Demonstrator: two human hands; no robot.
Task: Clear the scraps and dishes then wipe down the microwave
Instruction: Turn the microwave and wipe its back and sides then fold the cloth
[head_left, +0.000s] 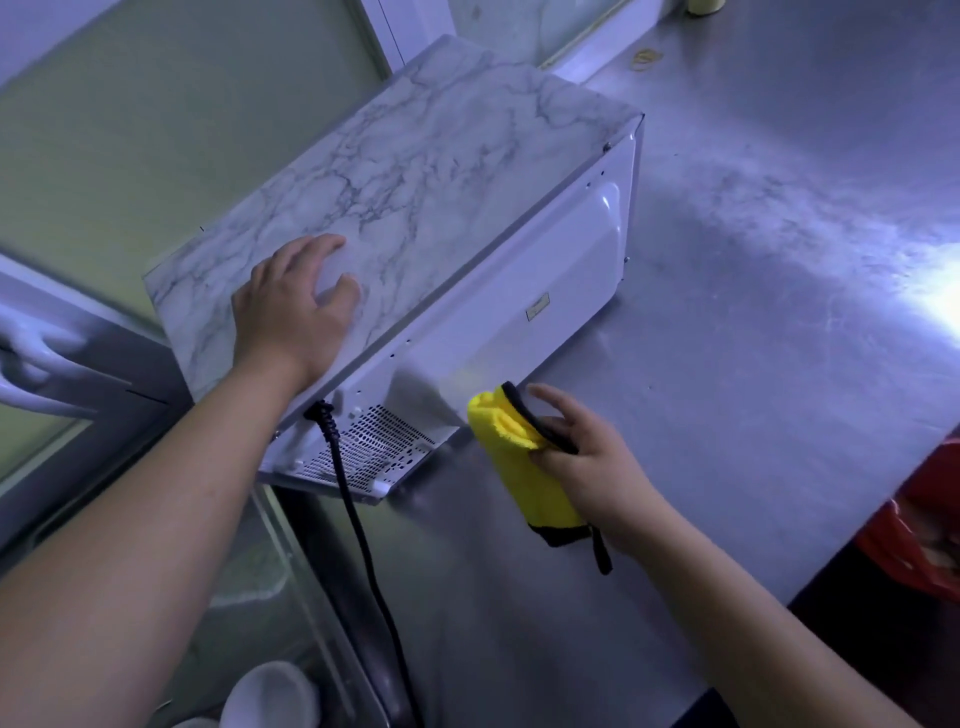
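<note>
Steel counter (727, 322) carries microwave (415, 156), back toward me. Left hand (293, 317) flat on top, fingers released; right hand (592, 457) grasps yellow cloth (514, 467) beside rear panel (519, 291). I judge clearing done, wipe-down underway.

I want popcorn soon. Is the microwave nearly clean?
Partway. No dishes show on the counter beside the microwave. The left hand rests on its top while the right hand holds the yellow cloth by the back panel, so wiping is underway. Front and inside are hidden, maybe still left.

Dim bluish light, strong glare on the counter (930, 291) at right, edges soft and bowed.
</note>
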